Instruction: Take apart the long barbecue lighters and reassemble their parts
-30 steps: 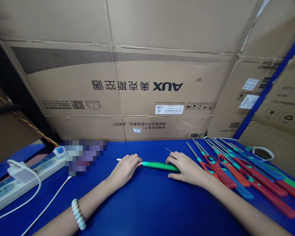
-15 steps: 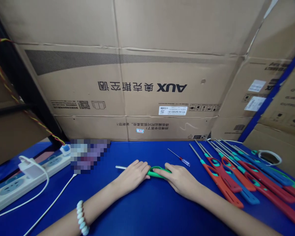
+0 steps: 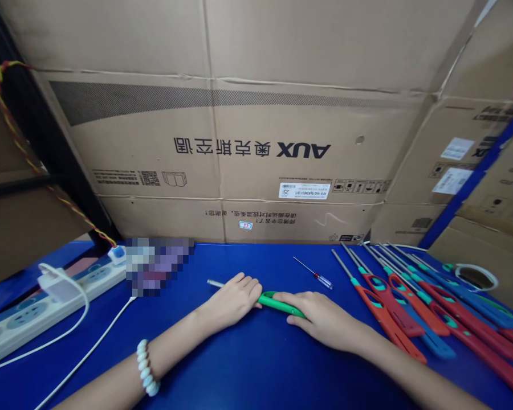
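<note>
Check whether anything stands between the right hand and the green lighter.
Nothing visible does: the right hand holds the green lighter by its handle end; the left hand grips nearer the metal tube. The screwdriver lies apart, farther back.

Light is soft and moderate, its source out of view, and the cardboard (image 3: 248, 51) dulls towards the upper corners. The blue bench (image 3: 256, 364) darkens at its near edge. The green lighter (image 3: 279, 306) looks slightly soft — no harsh glare on it. Wide-angle distortion stretches the power strip (image 3: 28, 322); print on the right-hand carton (image 3: 511, 191) blurs, and a mosaic patch (image 3: 158, 267) hides detail — coarse, blocky.
</note>
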Demonstrator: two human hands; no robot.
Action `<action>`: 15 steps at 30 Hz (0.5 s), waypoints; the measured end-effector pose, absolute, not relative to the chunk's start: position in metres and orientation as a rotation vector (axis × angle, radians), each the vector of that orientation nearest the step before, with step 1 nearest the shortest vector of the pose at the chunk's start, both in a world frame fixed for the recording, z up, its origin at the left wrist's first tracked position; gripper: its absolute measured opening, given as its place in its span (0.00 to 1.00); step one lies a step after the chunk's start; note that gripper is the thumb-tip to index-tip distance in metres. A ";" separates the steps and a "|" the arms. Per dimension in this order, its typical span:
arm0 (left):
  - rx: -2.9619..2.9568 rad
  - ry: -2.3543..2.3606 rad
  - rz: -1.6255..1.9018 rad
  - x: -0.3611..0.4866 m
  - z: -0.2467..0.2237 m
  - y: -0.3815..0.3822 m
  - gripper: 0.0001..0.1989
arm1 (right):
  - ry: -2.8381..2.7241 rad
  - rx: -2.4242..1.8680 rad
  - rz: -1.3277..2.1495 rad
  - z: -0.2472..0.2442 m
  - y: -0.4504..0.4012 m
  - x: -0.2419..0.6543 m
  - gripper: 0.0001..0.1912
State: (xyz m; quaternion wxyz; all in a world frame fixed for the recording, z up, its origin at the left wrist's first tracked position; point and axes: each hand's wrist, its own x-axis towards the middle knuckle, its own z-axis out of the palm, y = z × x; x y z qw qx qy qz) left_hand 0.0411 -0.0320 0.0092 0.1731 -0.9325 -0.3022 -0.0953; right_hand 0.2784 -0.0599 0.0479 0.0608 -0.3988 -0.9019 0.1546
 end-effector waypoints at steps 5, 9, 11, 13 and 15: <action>-2.658 -0.827 -0.229 0.042 0.014 -0.030 0.14 | -2.683 -1.262 0.664 0.053 -0.059 0.281 0.25; -2.672 -0.836 -0.226 0.041 0.014 -0.028 0.13 | -2.775 -1.230 0.401 0.048 -0.057 0.281 0.25; -2.682 -0.845 -0.229 0.039 0.015 -0.028 0.13 | -2.832 -1.228 0.111 0.042 -0.055 0.279 0.26; -2.699 -0.847 -0.228 0.038 0.017 -0.027 0.12 | -2.865 -1.185 -0.168 0.035 -0.052 0.278 0.27; -2.718 -0.847 -0.227 0.036 0.021 -0.027 0.12 | -2.874 -1.099 -0.379 0.031 -0.049 0.278 0.27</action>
